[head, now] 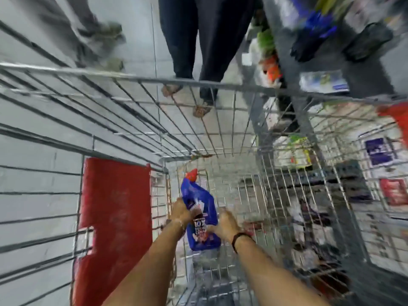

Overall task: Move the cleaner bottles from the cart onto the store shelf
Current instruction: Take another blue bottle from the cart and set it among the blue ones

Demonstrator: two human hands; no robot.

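A blue cleaner bottle [202,204] with a red cap and a dark label lies deep in the wire cart [154,81]. Both my arms reach down into the cart. My left hand [181,212] grips the bottle's left side near its neck. My right hand [225,223], with a dark band on the wrist, holds the bottle's right side lower down. The store shelf [298,89] stands at the right, with blurred goods on it. The whole picture is motion-blurred.
A red plastic panel [112,217] hangs on the cart's left wall. Beyond the cart's far rim stand a person in dark trousers [198,40] and another person's feet [103,34] on the tiled floor. Shelf goods show through the cart's right wall.
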